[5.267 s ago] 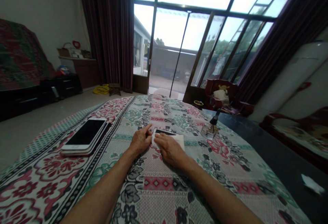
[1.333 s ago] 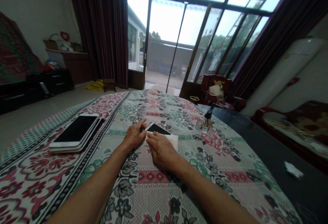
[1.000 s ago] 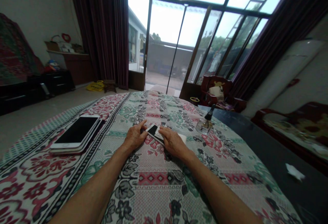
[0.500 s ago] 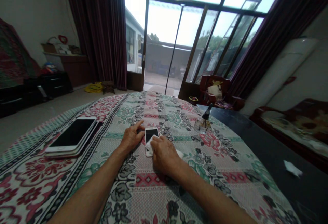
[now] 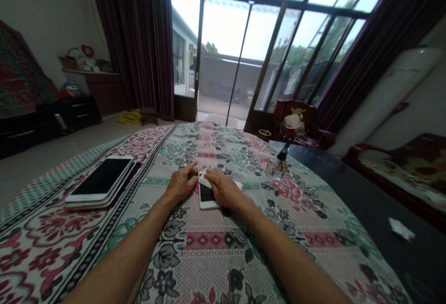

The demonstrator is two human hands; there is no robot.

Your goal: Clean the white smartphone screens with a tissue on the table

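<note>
A white smartphone (image 5: pixel 206 196) with a dark screen lies face up on the patterned tablecloth (image 5: pixel 205 267). My right hand (image 5: pixel 223 188) presses a white tissue (image 5: pixel 205 180) onto the far part of the screen, fingers closed over it. Another bit of white shows beyond that hand's far side. At the phone's left edge rests my left hand (image 5: pixel 181 183), its index finger stretched forward and thumb apart, against the phone's side. Part of the screen is hidden under my right hand.
Left on the table lies a stack of white devices (image 5: pixel 101 181) with a black screen on top. A clear glass bottle with a black top (image 5: pixel 277 167) stands to the right. A crumpled white tissue (image 5: pixel 400 229) lies on the dark surface (image 5: pixel 376 211) at right.
My right hand has moved the tissue from the phone's near and middle part toward its far end, uncovering the lower screen. My left hand has stayed at the phone's left edge.
</note>
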